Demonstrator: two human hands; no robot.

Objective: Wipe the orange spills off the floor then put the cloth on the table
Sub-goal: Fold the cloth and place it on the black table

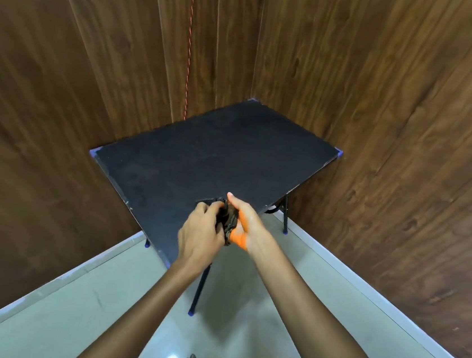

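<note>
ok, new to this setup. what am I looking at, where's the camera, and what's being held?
No robot here: a person works with bare hands. The single picture comes from a wide-angle camera on their head, looking forward and down, so both arms reach in from below. The left hand curls its fingers round a dark bunched cloth; the right hand presses against it with straighter fingers and carries an orange stain on the thumb side. Both hands are over the near corner of a black table set against wood-panelled walls. No orange shows on the visible pale floor.
</note>
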